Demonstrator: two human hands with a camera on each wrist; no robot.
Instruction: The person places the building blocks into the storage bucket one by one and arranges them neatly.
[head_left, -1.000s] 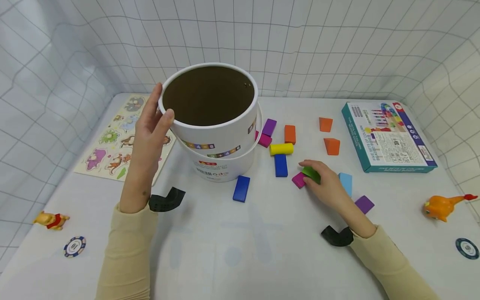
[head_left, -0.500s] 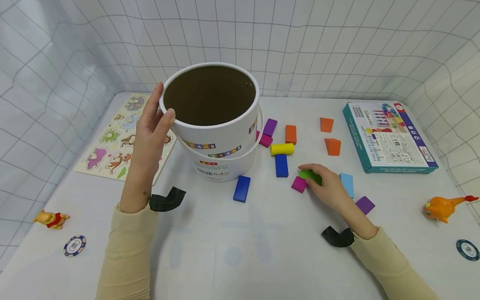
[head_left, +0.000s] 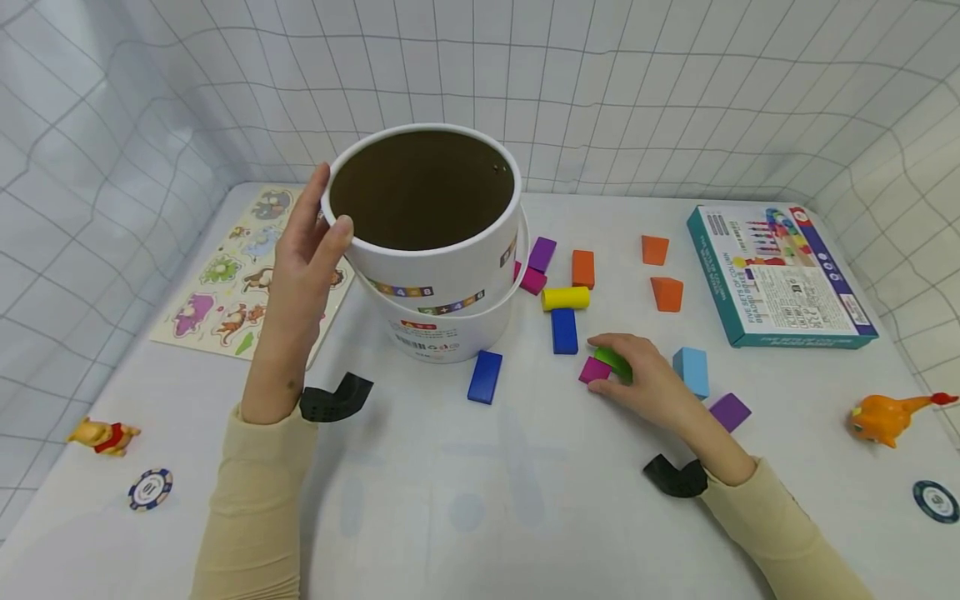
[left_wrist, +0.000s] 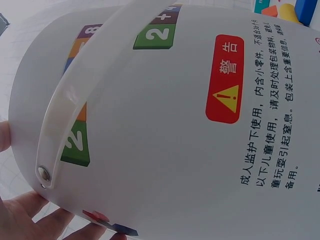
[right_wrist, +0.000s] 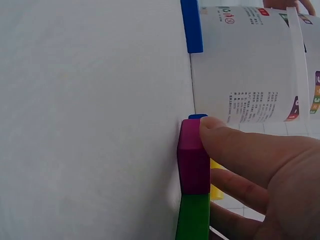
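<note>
A white bucket [head_left: 438, 279] with coloured number labels stands upright at the back, its mouth tipped slightly toward me. My left hand [head_left: 296, 258] holds its left rim, thumb over the edge and fingers along the outer wall. In the left wrist view the bucket's white handle [left_wrist: 75, 90] crosses its side. On the table to the right, my right hand [head_left: 648, 375] spans a magenta block [head_left: 595, 371] and a green block [head_left: 613, 362] lying end to end. The right wrist view shows the thumb [right_wrist: 215, 131] on the magenta block's end and the other fingers behind the blocks.
Blue, yellow, orange, purple and light blue blocks [head_left: 691, 372] lie scattered right of the bucket. A blue block [head_left: 485, 377] lies before it. Further right are a teal box [head_left: 780, 275] and an orange toy [head_left: 885, 419]. A sticker-like animal board [head_left: 225, 292] lies left.
My right thumb has shifted from the green block to the near side of the magenta one, and the hand has moved slightly left. My left hand stays on the bucket.
</note>
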